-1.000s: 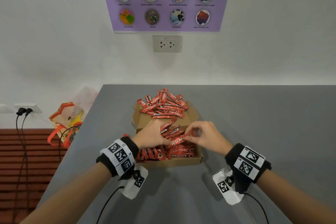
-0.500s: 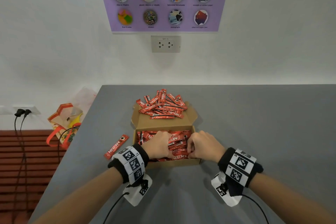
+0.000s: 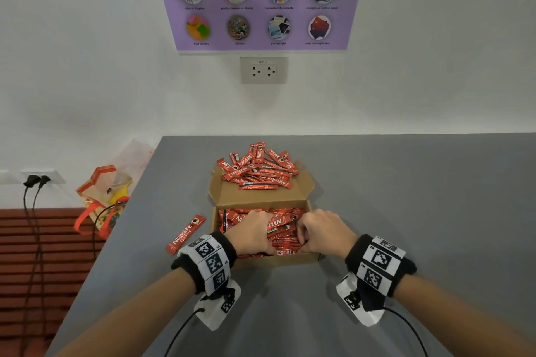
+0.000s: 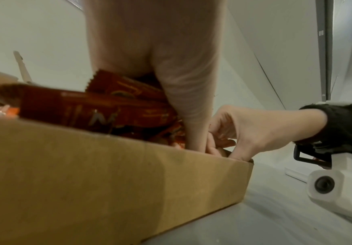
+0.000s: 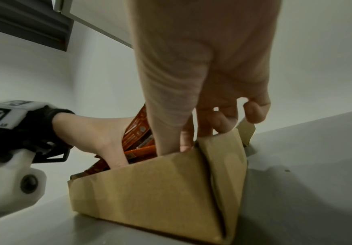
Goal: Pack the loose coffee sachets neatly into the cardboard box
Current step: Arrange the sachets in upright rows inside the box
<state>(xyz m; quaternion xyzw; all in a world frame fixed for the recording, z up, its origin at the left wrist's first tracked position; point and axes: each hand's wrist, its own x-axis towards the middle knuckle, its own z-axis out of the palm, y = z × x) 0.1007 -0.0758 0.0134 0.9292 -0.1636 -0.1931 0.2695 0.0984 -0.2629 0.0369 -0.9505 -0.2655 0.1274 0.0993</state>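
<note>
Left hand [image 3: 251, 233] and right hand [image 3: 324, 232]: fingertips buried among the sachets in the box [image 3: 285, 230]; grip not resolvable in the head view. Sachet layers beneath the hands hidden. Left wrist view: near wall of the cardboard box [image 4: 108, 174] blocks the interior; sachet print blurred, one "N" legible. Right wrist view: box corner covers the fingertips [image 5: 186, 142]. Lid flap [image 3: 232, 193] partly covered by the loose sachet pile [image 3: 258, 168]. Poster [image 3: 258, 3] top edge cut off; small captions unreadable. Bag [image 3: 104, 197] contents unclear.

Sachets [image 3: 185, 236] read "NESCAFÉ CLASSIC" (poster [image 3: 259, 1]: "paper shredder").
</note>
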